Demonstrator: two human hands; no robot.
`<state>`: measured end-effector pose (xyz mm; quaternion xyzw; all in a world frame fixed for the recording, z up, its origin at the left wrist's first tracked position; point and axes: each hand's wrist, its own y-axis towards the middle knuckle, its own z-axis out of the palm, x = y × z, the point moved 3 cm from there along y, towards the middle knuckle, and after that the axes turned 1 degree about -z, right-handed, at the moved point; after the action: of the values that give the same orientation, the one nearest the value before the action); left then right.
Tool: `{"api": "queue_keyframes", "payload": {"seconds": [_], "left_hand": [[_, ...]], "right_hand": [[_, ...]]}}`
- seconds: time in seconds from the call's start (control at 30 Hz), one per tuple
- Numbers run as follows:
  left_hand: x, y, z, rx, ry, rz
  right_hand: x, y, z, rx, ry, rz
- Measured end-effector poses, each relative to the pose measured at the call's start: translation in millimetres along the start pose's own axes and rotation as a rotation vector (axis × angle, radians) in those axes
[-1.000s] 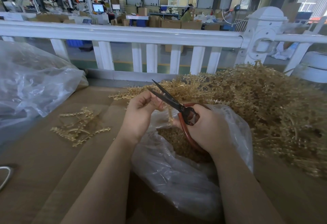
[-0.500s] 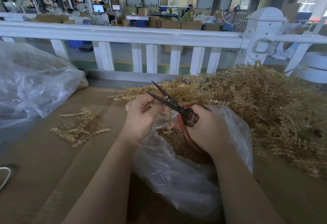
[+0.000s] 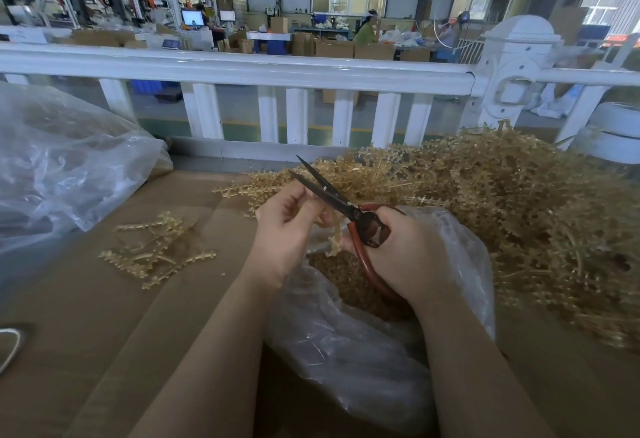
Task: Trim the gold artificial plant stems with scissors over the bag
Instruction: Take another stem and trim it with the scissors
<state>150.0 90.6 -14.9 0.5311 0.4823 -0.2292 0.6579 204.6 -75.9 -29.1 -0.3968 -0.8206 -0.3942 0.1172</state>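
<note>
A: From the head view, where does the stem lie against the blades?

B: The left hand (image 3: 284, 230) pinches one gold stem (image 3: 334, 238) between curled fingers, and the stem hangs down from that grip, its long axis near upright, over the open mouth of the clear bag (image 3: 346, 351). The scissors (image 3: 332, 195) sit just to its right, blades parted and pointing up and away to the left, so the stem lies at the root of the blades, close to the pivot.

A: And the right hand?

B: The right hand (image 3: 401, 250) is wrapped round the red handles, its grip full of them. It is the nearer hand to the cut; the left only presents the piece.

A: So the cut turns on what?

B: Probably on sliding the stem across the open blades, crosswise to them. Whether it already sits between them cannot be told; the fingers hide it.

A: Room to move?

B: The big heap of gold stems (image 3: 519, 216) crowds the right and far side, touching the bag. Left is freer: brown worktop (image 3: 86, 316), with a small pile of cut pieces (image 3: 156, 250) well apart. The white railing (image 3: 242, 70) stands beyond.
</note>
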Motion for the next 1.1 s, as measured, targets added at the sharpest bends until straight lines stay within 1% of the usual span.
{"api": "queue_keyframes", "payload": {"seconds": [0.2, 0.3, 0.57, 0.73, 0.8, 0.9, 1.1], "left_hand": [[-2, -2, 0, 0.01, 0.148, 0.046], [-4, -2, 2, 0.014, 0.118, 0.061], [-3, 0, 3, 0.023, 0.088, 0.048], [-1, 0, 0, 0.002, 0.102, 0.062], [1, 1, -1, -0.023, 0.101, 0.057], [4, 2, -2, -0.033, 0.108, 0.041], [3, -1, 4, -0.032, 0.237, 0.016]], "right_hand": [[1, -1, -1, -0.042, -0.015, -0.02], [0, -1, -1, -0.054, -0.04, -0.018], [1, 0, -1, -0.071, -0.002, -0.044], [0, 0, -1, -0.049, 0.037, -0.004], [1, 2, 0, -0.012, 0.112, 0.034], [-3, 4, 4, 0.064, 0.333, 0.169], [2, 6, 1, 0.141, 0.733, 0.324]]}}
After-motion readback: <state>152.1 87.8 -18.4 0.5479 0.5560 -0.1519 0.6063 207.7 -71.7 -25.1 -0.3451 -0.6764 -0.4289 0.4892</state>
